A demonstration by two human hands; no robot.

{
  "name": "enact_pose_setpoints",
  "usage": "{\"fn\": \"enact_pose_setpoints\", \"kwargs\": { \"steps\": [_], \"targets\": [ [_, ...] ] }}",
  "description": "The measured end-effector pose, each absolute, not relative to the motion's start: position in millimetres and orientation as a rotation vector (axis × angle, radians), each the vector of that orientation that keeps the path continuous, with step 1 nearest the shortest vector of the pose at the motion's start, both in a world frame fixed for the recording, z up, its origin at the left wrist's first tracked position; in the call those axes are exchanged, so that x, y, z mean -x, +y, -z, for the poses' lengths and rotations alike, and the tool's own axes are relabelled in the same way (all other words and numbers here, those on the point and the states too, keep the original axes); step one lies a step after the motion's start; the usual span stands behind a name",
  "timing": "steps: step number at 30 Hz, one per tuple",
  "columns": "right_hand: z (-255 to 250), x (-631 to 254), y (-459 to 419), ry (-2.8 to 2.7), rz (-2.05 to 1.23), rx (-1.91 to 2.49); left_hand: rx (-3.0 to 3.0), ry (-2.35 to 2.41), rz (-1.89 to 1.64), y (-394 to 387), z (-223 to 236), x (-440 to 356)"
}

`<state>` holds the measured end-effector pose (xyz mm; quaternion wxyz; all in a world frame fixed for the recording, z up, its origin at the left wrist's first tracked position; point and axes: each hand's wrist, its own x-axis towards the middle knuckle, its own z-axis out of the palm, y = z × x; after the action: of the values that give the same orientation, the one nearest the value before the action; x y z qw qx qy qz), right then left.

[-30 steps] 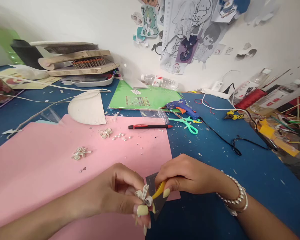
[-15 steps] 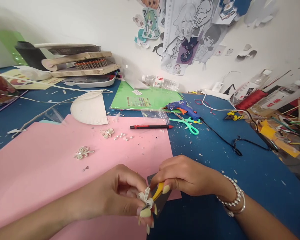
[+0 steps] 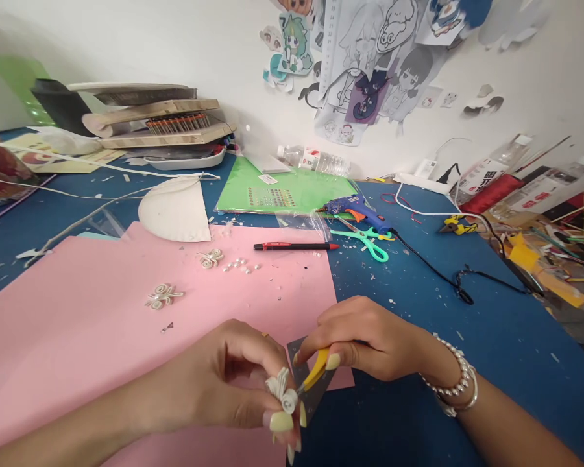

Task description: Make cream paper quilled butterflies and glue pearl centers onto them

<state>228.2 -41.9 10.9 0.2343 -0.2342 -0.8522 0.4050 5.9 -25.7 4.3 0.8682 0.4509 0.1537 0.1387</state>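
Observation:
My left hand (image 3: 238, 383) is closed, pinching a coiled white cord ornament (image 3: 288, 401) between thumb and fingers. It has a rolled spiral and upright loops. My right hand (image 3: 365, 340) is closed around yellow tweezers (image 3: 316, 368), whose metal tip lies right at the spiral's right side; whether it touches cannot be made out. Beneath the tweezers is a dark grey flat piece (image 3: 299, 353). Two similar cord ornaments, one farther left (image 3: 163, 296) and one farther back (image 3: 210, 259), lie on the pink sheet (image 3: 102, 311), near several small pearl beads (image 3: 241, 264).
A black-and-red pen (image 3: 294, 246) crosses the sheet's far part. Beyond its right edge are green scissors (image 3: 377, 250) and a blue glue gun (image 3: 363, 211) with a black cable. Yellow-handled pliers (image 3: 460, 224) lie farther right. A white rounded piece (image 3: 175, 211) sits back left.
The tweezers' tip has drawn back from over the ornament to its right side, my right hand shifting slightly up and right. In my left hand the ornament has turned, its spiral showing more fully.

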Motion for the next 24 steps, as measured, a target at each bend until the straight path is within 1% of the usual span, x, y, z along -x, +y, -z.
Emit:
{"fn": "enact_pose_setpoints", "kwargs": {
  "steps": [14,20,24],
  "targets": [
    [-17.1,-234.8,-39.4,-2.375,-1.207,0.767,-0.903,0.336,-0.288,-24.6,-4.0,-5.0],
    [-17.4,-237.6,-39.9,-2.383,-1.305,0.824,-0.882,0.358,-0.324,-26.5,-2.4,-7.2],
    [-16.6,-237.5,-40.8,-2.386,-1.27,0.862,-0.884,0.349,-0.3,-26.2,-2.5,-7.1]
  ]
}}
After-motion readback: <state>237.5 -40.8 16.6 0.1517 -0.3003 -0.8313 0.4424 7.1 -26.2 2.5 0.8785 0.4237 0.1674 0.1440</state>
